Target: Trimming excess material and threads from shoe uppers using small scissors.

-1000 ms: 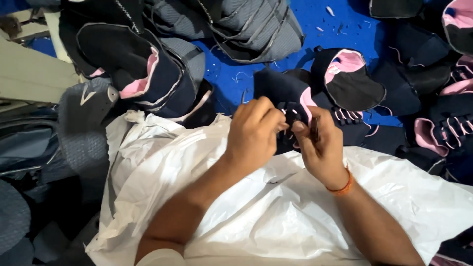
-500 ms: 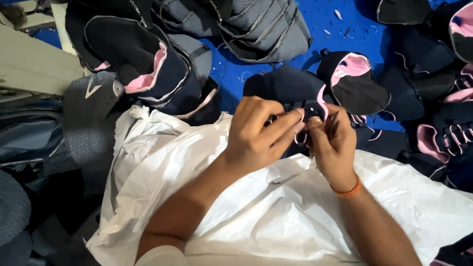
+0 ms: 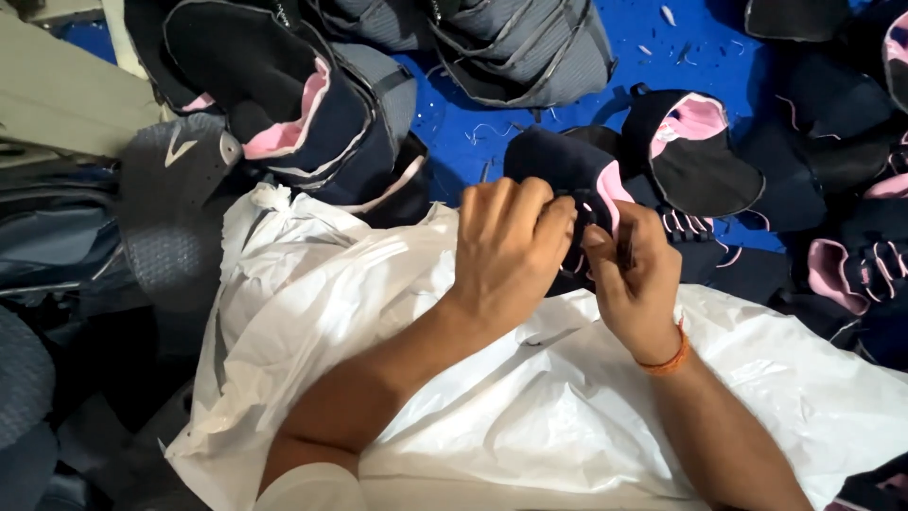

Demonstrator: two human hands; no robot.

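Navy shoe upper (image 3: 558, 170) with pink lining pinched between both hands, above white plastic sheet (image 3: 530, 416). Left hand (image 3: 506, 251) closed on its edge; right hand (image 3: 638, 279) gripping lace area. Looks soft, light, floppy; best held by stitched rim. More uppers (image 3: 695, 156) beyond right hand on blue surface (image 3: 719, 47).
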